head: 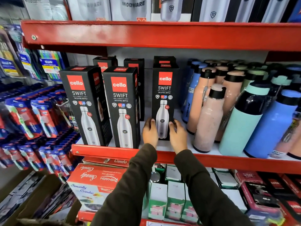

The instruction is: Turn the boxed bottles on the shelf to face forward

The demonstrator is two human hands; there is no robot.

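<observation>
Taking the third Cello Swift box (pixel 164 97) as the landmark and reading from the left: hanging well to its left are carded toothbrush packs (pixel 31 121), tilting out toward the aisle on their pegs. Nearer, two more Cello Swift boxes are standing upright at the front lip of the red shelf (pixel 228 162): the far-left box (pixel 84 105) is sitting slightly angled, showing a side panel as well as its front, and the middle box (pixel 123 108) is doing much the same. Behind them, further back than the landmark's front face, more black Cello boxes (pixel 133 66) are filling the second row.

The landmark box itself is standing upright, set a little back from the shelf lip, its printed front already looking outward. The left hand (pixel 149 131) is pressing against its lower left edge and the right hand (pixel 177 134) against its lower right edge, fingers curling around the corners, so both hands are clasping the box low down. That low two-sided grip probably lets the person twist the tall, narrow carton on its base without tipping it; the job here looks close to done, perhaps only a squaring-up remaining.

Just to the right of the landmark, loose bottles are crowding the same shelf: a speckled pink bottle (pixel 208 121), then a mint green bottle (pixel 241 121), then a blue bottle (pixel 273 124). The white shelf floor is showing bare around the landmark's base. Above, another red shelf is carrying Modware boxes (pixel 130 7); below, a Smarty Combo box (pixel 96 181) is lying among small cartons.
</observation>
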